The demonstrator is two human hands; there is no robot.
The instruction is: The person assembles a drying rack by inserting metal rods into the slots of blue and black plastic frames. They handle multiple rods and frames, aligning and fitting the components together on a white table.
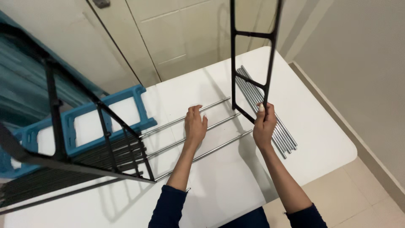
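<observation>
The black metal ladder-shaped side frame [252, 63] stands upright at the upper centre of the frame, its lower end on the white table [320, 139]; its top is cut off by the upper edge, so only two of its cross bars show. The right hand [264, 125] wraps its grip around the frame's lower right corner, fingers pressed together around the black tube.

Three long silver metal rods [190, 139] run side by side from that frame, across the middle of the picture, to a second black metal side frame [105, 139] at the left. The left hand [195, 125] lies flat over the upper two rods, fingers spread slightly and closed on nothing. Parts of these rods are hidden under the hand and forearm.

The second frame is large, close to the camera and cut off at the left edge, so its full shape is hard to make out.

A bundle of loose silver rods [270, 118] lies on the table just right of the upright frame; they overlap too much to count. A blue plastic frame [105, 114] lies at the left, partly hidden behind the black bars.
</observation>
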